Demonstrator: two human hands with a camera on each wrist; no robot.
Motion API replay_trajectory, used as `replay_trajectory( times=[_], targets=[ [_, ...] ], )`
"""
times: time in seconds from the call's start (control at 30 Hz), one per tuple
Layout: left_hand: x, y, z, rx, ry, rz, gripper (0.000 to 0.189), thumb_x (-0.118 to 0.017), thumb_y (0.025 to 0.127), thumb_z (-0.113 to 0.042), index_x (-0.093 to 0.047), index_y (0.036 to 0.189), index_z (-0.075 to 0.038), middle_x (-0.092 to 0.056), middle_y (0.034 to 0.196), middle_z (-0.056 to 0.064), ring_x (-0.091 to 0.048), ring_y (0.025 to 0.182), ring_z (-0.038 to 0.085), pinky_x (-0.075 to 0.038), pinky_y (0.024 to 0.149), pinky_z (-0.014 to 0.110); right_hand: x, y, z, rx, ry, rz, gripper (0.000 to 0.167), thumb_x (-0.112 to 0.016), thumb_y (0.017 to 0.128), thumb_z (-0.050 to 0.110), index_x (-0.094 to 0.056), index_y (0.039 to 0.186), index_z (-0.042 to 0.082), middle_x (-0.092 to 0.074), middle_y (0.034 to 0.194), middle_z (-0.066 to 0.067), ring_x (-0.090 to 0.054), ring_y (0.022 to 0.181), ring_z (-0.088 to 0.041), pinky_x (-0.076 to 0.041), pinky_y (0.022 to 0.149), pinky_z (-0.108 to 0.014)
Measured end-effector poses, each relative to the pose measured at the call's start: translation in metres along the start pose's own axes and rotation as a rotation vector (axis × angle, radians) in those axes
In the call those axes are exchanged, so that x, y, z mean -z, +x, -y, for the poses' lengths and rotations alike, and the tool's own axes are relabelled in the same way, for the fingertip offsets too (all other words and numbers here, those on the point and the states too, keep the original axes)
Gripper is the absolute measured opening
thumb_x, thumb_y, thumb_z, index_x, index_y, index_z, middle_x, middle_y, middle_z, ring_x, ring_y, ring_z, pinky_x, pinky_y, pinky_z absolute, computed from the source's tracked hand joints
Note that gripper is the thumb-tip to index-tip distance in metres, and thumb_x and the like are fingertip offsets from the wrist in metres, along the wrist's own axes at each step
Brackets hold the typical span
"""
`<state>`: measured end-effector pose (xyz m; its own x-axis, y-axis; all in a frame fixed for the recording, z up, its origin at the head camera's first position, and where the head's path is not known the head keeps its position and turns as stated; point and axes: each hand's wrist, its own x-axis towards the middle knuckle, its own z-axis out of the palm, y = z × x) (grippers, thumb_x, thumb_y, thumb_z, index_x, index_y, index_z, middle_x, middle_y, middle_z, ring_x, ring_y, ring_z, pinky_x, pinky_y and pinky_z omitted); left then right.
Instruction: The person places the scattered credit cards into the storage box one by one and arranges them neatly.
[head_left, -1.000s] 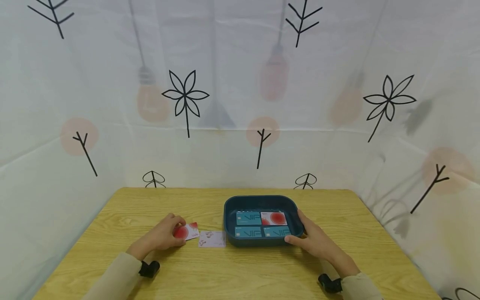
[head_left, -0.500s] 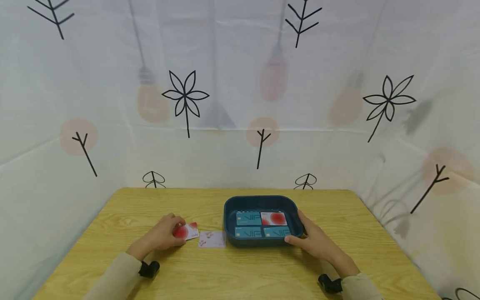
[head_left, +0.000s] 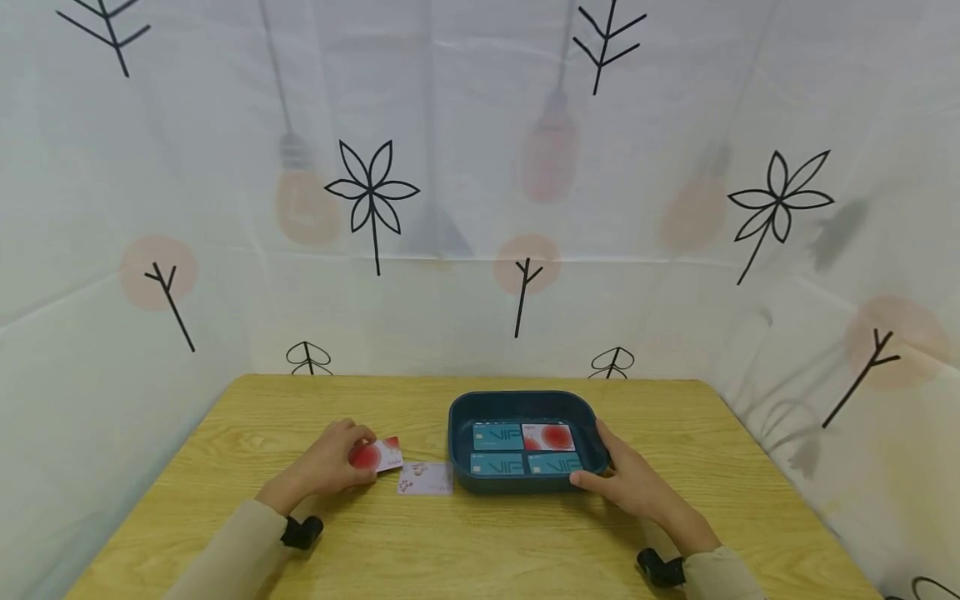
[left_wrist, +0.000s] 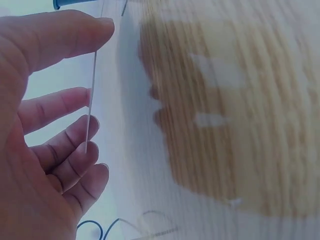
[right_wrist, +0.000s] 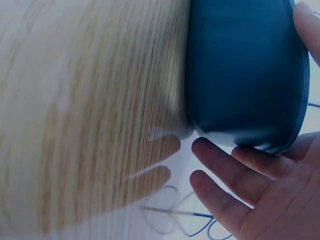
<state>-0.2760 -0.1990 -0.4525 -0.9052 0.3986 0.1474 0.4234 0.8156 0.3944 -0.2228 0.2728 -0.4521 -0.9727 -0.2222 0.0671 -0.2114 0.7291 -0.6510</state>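
My left hand [head_left: 330, 460] pinches a white card with a red circle [head_left: 387, 455] between thumb and fingers. Seen edge-on in the left wrist view, the card [left_wrist: 91, 107] is a thin line above the wooden table. A pale card with a small floral print [head_left: 424, 479] lies flat just right of it, against the left side of a dark blue-green box [head_left: 510, 484]. My right hand [head_left: 637, 483] holds this box at its right end, thumb at the front rim. In the right wrist view the fingers [right_wrist: 235, 172] lie along the box's end wall [right_wrist: 245, 75].
Inside the box lie several cards: teal VIP cards [head_left: 497, 437] and one white card with a red circle [head_left: 549, 437]. The wooden table [head_left: 420, 550] ends at a white printed cloth [head_left: 450, 317] behind and on both sides.
My left hand has lifted the red-and-white card slightly and shifted a little to the right with it. My right hand and the box have stayed in place.
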Motion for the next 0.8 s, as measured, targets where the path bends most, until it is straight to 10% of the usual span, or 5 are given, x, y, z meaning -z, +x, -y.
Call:
replay_trajectory(
  times=[0.8],
  targets=[
    [0.000, 0.012, -0.013, -0.081, -0.009, -0.055, 0.046, -0.080, 0.074, -0.027, -0.063, 0.112, -0.009, -0.050, 0.096, 0.001, -0.046, 0.092, 0.018, -0.044, 0.075, 0.035, -0.001, 0.000, -0.003, 0.007, -0.022, -0.013, 0.105, -0.066, 0.084, 0.053, -0.008, 0.151, -0.003, -0.020, 0.153, -0.026, -0.029, 0.136, -0.044, -0.030, 0.103, -0.057]
  ],
)
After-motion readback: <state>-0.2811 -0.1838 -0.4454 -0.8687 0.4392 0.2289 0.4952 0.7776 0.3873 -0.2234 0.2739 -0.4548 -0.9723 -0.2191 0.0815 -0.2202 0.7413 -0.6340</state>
